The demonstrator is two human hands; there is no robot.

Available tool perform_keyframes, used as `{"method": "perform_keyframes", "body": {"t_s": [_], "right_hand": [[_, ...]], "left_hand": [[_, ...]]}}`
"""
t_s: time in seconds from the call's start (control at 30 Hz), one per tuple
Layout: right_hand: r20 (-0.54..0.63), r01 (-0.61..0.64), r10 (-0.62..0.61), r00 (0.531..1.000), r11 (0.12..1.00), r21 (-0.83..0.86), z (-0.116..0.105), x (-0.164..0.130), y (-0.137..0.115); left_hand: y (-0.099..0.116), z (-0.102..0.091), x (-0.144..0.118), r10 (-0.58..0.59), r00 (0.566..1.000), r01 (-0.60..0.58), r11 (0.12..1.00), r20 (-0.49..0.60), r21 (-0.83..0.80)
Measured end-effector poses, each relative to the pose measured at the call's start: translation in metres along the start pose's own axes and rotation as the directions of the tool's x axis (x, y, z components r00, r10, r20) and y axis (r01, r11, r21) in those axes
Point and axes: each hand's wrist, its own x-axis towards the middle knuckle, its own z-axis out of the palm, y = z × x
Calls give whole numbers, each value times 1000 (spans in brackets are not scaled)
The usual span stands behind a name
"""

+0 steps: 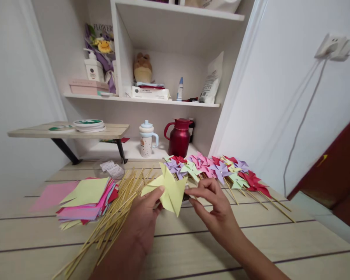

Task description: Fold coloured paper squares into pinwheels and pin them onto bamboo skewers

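Observation:
A pale yellow paper pinwheel (175, 191) is pinched between the thumb and fingers of my left hand (146, 210), its folded blades facing up. My right hand (214, 204) is just to the right of it, thumb and index fingertip drawn close together in a pinch. Whatever is between those fingertips is too small to make out. Behind them, a small dark object (186, 196) shows, partly hidden. Left of my left hand lies a loose bundle of thin wooden sticks (113, 217). Finished pinwheels on sticks (204, 165) in several colours lie beyond my right hand.
A stack of coloured paper squares (87, 194) lies at the left, near a clear container (109, 169). A small raised shelf (67, 130) carries rolls of tape (89, 124). At the back stand a tumbler (146, 142) and a red jug (179, 138), below white shelving (142, 99).

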Motion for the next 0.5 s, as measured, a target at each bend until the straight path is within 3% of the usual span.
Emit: {"method": "perform_keyframes", "body": {"t_s": [0.1, 0.23, 0.5], "right_hand": [[34, 135, -133, 991, 989, -60, 5, -2, -2], [74, 219, -215, 974, 974, -53, 10, -4, -3], [24, 177, -175, 984, 982, -70, 8, -5, -2]], "left_hand": [[3, -3, 2, -16, 1000, 16, 1000, 26, -10], [3, -3, 0, -25, 999, 25, 1000, 40, -7], [-1, 1, -6, 2, 997, -7, 999, 79, 51]]}}
